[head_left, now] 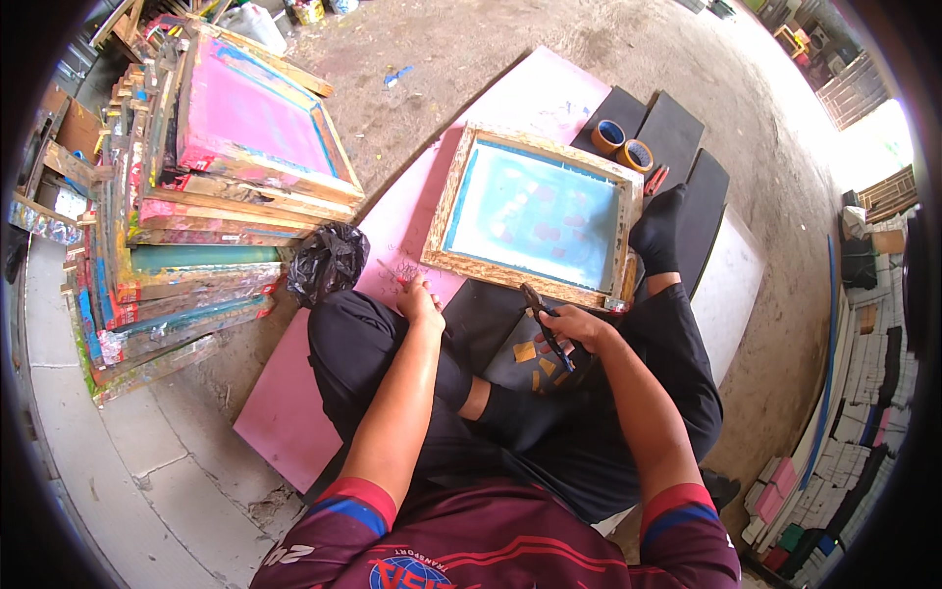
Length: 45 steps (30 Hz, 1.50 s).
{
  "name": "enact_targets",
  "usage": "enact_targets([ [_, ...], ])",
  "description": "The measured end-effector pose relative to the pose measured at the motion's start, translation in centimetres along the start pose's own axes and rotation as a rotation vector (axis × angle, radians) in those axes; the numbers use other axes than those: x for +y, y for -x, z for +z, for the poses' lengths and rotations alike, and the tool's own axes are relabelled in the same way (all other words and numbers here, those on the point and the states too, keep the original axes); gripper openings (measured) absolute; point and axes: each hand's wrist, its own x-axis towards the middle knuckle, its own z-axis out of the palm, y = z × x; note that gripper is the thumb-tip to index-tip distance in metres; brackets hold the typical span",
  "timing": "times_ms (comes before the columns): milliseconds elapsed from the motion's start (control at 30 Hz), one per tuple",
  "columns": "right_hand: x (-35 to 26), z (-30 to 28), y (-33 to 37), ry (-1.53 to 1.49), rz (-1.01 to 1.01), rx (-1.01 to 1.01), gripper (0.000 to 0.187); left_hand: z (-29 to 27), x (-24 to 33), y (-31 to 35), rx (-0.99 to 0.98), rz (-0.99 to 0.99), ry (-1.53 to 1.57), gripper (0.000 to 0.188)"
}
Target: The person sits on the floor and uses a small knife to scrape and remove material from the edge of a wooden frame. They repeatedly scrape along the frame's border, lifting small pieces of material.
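Observation:
My left hand [422,302] is closed in a pinch above the pink board [294,422]; what its fingertips hold is too small to tell, though a bit of red shows there. In my right hand [581,328] is a black two-armed hand tool [535,302], scissors or pliers, its lower end pointing toward my lap. Beyond both hands lies a wooden screen-printing frame [461,187] with pale blue mesh, tilted across the boards. Under the right hand, small tan pieces [525,351] rest on a dark surface.
Left of me rises a tall stack of used printing frames [186,250], a pink-meshed one on top. A black plastic bag [329,263] sits beside it. Two tape rolls [636,155] and a red-handled tool [656,181] lie past the frame, near my foot [659,231].

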Motion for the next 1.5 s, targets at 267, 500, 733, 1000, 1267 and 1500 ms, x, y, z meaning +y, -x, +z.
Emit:
enact_targets([
  [267, -2.4, -1.4, -0.2, -0.055, 0.168, -0.07, 0.047, -0.2, 0.3, -1.2, 0.04, -0.001, 0.068, 0.031],
  [500, -1.2, -0.5, -1.1, 0.562, -0.033, 0.211, 0.056, 0.3, 0.2, -0.2, 0.068, -0.021, 0.043, 0.034],
  [733, 1.5, 2.4, -2.0, 0.943, -0.215, 0.649, 0.051, -0.1, -1.2, 0.6, -0.063, 0.067, -0.056, 0.03],
  [1000, 3.2, 3.6, 0.3, 0.842, -0.266, 0.701, 0.048, -0.2, -1.3, 4.7, -0.564, 0.015, -0.413, 0.028],
  [1267, 0.4, 7.4, 1.4, 0.717, -0.381, 0.594, 0.046, -0.5, -1.8, 5.6, -0.917, -0.046, -0.565, 0.023],
  [1500, 1.3, 5.5, -0.9, 0.404, -0.299, 0.258, 0.053, -0.3, -2.1, 4.2, -0.681, -0.022, -0.46, 0.02],
])
